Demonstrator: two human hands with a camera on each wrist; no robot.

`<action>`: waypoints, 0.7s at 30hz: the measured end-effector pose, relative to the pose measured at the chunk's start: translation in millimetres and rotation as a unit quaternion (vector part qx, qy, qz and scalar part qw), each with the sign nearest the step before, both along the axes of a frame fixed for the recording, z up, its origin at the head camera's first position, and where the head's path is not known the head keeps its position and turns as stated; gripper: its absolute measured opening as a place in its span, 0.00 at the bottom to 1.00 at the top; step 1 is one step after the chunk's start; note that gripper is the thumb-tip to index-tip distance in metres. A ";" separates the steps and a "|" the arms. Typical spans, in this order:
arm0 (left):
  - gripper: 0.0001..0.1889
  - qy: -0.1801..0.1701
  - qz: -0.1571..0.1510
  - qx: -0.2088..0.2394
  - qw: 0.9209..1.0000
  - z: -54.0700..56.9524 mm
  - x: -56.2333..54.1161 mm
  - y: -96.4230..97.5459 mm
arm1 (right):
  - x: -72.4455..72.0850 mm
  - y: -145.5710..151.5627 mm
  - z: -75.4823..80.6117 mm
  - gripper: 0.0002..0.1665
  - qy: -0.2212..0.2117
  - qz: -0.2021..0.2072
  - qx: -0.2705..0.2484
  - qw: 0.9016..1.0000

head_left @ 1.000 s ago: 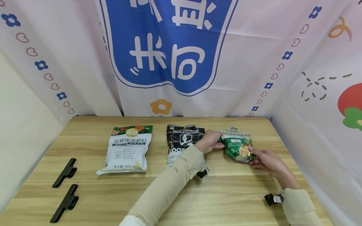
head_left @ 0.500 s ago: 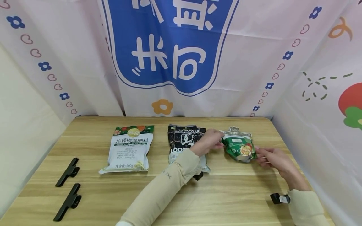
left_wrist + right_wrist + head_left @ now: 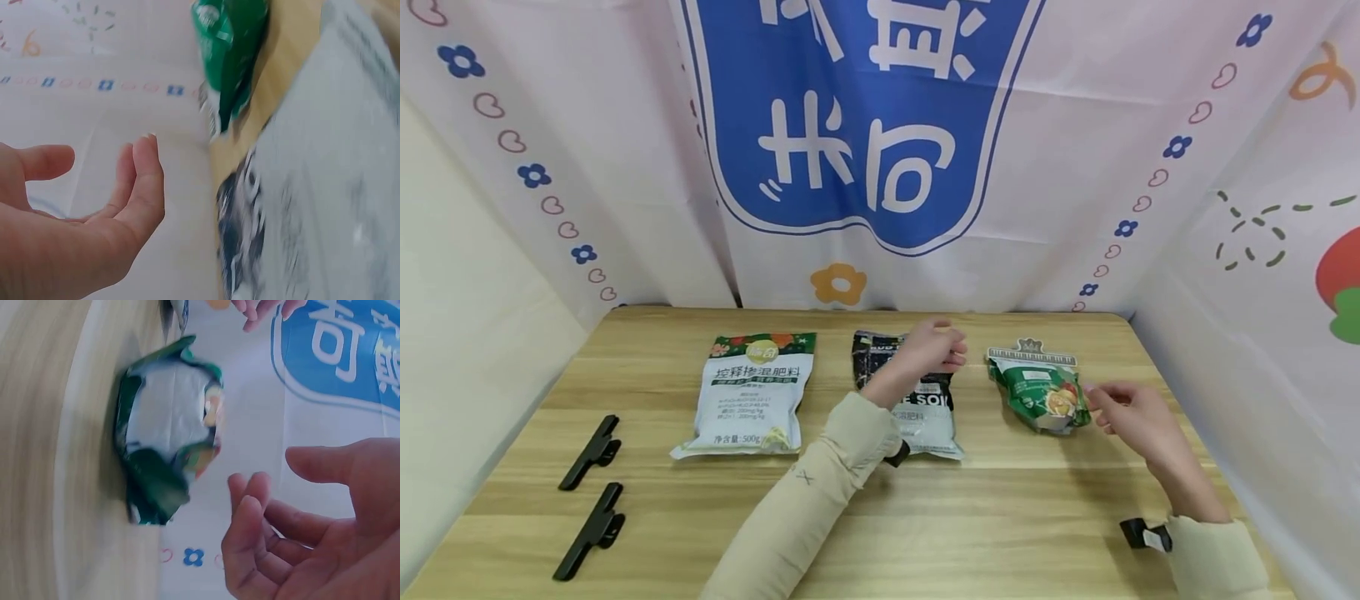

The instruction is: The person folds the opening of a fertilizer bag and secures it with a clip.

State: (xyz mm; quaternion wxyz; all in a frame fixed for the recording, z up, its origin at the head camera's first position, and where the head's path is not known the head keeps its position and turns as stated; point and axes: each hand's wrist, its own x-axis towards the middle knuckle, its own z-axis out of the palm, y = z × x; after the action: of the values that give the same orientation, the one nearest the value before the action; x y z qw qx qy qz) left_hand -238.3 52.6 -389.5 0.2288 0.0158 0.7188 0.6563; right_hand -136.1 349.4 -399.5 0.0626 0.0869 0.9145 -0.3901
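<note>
A green packet (image 3: 1037, 393) with a food picture lies at the table's right; its silvery end (image 3: 167, 403) faces the right wrist camera. Across its top runs a white strip (image 3: 1032, 356) with ruler-like marks and a crown-shaped piece. My right hand (image 3: 1138, 423) is just right of the packet, fingers loosely bent, gripping nothing. Raised over the black-and-white fertilizer bag (image 3: 921, 421), my left hand (image 3: 927, 352) holds nothing; thumb and fingers stand apart in the left wrist view. It covers part of that bag's upper half.
To the left lies a white and green fertilizer bag (image 3: 748, 400). Two black bag clips (image 3: 591, 450) rest at the table's left side. A printed cloth (image 3: 1060, 167) hangs behind the wooden table (image 3: 970, 533), with more cloth on both sides.
My left hand has come off the packet's upper left corner and moved left and up. My right hand has let go of the packet's right side. The packet stays lying in place.
</note>
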 end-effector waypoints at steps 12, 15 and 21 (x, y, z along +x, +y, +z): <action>0.24 0.029 0.071 -0.031 0.997 1.6 -13.8 -67.1 | 5.9 -53.7 12.6 0.30 0.051 0.066 -0.071 0.994; 0.24 0.031 0.084 -0.059 0.994 -1.9 -12.4 -81.8 | 3.7 -66.8 10.0 0.28 0.037 0.093 -0.093 0.991; 0.24 0.009 0.116 -0.080 0.990 -16.5 -9.0 -107.0 | -5.9 -90.9 -1.9 0.25 0.009 0.139 -0.113 0.984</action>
State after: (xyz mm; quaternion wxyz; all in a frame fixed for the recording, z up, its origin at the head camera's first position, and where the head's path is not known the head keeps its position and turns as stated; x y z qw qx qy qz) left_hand -247.3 -54.4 -406.0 0.1452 -0.0801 0.7679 0.6187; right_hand -141.9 258.5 -401.4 0.1173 -0.0524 0.8682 -0.4793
